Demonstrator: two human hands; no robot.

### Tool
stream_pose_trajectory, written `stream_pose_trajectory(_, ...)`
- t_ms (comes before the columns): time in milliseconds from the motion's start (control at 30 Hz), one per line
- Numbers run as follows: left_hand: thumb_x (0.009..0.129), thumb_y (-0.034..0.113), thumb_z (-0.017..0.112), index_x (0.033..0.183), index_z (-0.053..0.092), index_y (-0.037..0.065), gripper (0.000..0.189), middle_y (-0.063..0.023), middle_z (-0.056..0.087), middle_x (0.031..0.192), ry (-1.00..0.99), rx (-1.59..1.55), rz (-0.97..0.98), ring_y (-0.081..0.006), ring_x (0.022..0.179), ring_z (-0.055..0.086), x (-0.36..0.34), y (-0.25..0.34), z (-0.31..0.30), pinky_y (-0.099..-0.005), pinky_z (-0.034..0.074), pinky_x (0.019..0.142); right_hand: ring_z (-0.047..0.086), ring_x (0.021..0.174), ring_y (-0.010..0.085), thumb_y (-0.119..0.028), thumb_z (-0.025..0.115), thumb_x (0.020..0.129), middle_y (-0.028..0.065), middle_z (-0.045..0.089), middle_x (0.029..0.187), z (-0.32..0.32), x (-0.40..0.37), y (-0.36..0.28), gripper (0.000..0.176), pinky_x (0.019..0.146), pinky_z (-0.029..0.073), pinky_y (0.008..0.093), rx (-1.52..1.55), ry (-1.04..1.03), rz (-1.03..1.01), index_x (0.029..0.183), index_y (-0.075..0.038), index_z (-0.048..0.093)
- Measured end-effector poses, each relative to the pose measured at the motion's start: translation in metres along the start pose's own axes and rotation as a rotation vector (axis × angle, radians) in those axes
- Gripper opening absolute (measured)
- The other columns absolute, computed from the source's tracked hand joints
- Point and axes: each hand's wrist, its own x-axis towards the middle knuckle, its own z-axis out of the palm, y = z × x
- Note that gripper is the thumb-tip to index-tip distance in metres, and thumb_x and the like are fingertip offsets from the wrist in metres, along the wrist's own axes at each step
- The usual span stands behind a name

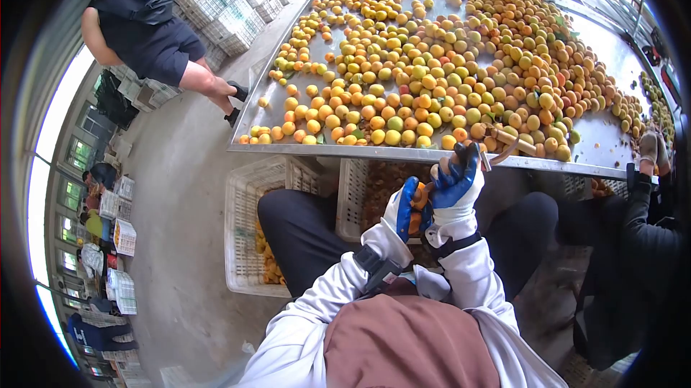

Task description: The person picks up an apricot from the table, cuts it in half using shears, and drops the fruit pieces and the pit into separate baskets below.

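Note:
My left hand (407, 209), in a blue-and-white glove, is closed around orange apricots (419, 197) low in front of the table edge. Just above and to its right, my right hand (458, 181) wears the same kind of glove, its fingers curled at the table's rim. A thin curved tool (506, 152) sticks out to the right from those fingers; its grip is hidden. Beside it a wooden stick (520, 142) lies against the fruit. Many yellow and orange apricots (432, 78) are spread over the metal table (338, 149).
Below the table stand a white plastic crate (241, 229) with cut fruit and another crate (348, 208) with brownish contents. A person (147, 24) is at the left; a co-worker's dark sleeve (637, 237) is close at my right. Crates (223, 6) are stacked behind.

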Motion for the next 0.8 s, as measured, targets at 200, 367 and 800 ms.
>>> stream_pose_trajectory(200, 0.097, 0.047, 0.055, 0.079, 0.054, 0.017, 0.035, 0.0042, 0.042, 0.061, 0.076, 0.084, -0.047, -0.0104, 0.041, 0.038, 0.004, 0.004, -0.010, -0.0254, 0.030, 0.040, 0.036, 0.047, 0.0106, -0.036, 0.056, 0.101, -0.0025, 0.037, 0.059, -0.003, 0.003, 0.012, 0.034, 0.045, 0.030, 0.0280, 0.022, 0.053, 0.022, 0.090, -0.004, 0.059)
stream_pose_trajectory(367, 0.097, 0.048, 0.057, 0.084, 0.059, 0.014, 0.037, 0.0038, 0.047, 0.065, 0.057, 0.173, -0.054, -0.0105, 0.047, 0.042, -0.004, 0.017, -0.021, -0.0273, 0.034, 0.044, 0.035, 0.045, 0.0134, -0.035, 0.053, 0.101, -0.0010, 0.039, 0.061, 0.000, 0.007, 0.013, 0.029, 0.044, 0.030, 0.0306, 0.239, 0.068, 0.214, 0.089, -0.009, 0.056)
stream_pose_trajectory(800, 0.100, 0.028, 0.060, 0.096, 0.064, 0.006, 0.022, 0.0000, 0.061, 0.084, 0.038, 0.308, 0.287, -0.0094, 0.074, 0.055, 0.043, -0.031, -0.075, -0.0287, 0.049, 0.070, 0.031, 0.045, 0.0104, -0.039, 0.053, 0.101, -0.0070, 0.033, 0.056, -0.013, 0.014, 0.030, 0.033, 0.044, 0.027, 0.0288, 0.233, 0.012, 0.319, 0.075, -0.018, 0.055)
